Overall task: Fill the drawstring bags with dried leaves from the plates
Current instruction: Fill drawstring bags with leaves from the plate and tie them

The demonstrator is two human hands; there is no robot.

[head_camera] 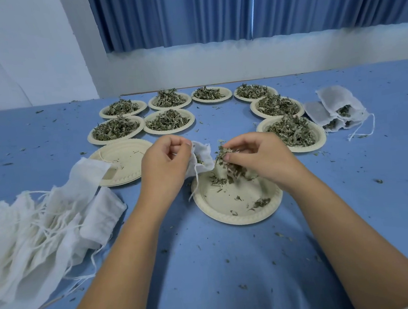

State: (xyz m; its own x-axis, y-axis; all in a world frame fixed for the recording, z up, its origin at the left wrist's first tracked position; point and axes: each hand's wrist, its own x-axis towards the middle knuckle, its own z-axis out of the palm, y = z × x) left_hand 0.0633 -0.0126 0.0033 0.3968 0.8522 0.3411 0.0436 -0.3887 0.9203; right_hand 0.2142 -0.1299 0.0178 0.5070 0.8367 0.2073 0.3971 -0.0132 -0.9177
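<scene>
Left hand (167, 166) is gripping the bag (202, 158) at its mouth, fingers curled round the cloth edge, and is holding it over the far rim of the near plate (228, 222). The bag's cord is hanging down past that rim. Right hand (257, 158) is pinching a clump of leaves (224, 156) between thumb and curled fingers, just beside the bag's mouth and above the same plate. Only scraps of leaf are lying on the near plate.

To the left, an empty plate (129, 156) is sitting with one flat bag lying partly over its near edge. Spare bags (39, 228) are lying in a loose heap at the table's left edge, their cords tangling. Eight heaped plates (170, 132) are standing in an arc beyond the hands, each carrying a mound of leaves. Filled bags (337, 110) are lying together at the far right, just beside the nearest heaped plates. Leaf crumbs are lying scattered across the blue table (233, 275). A blue curtain (210, 11) is hanging behind.
</scene>
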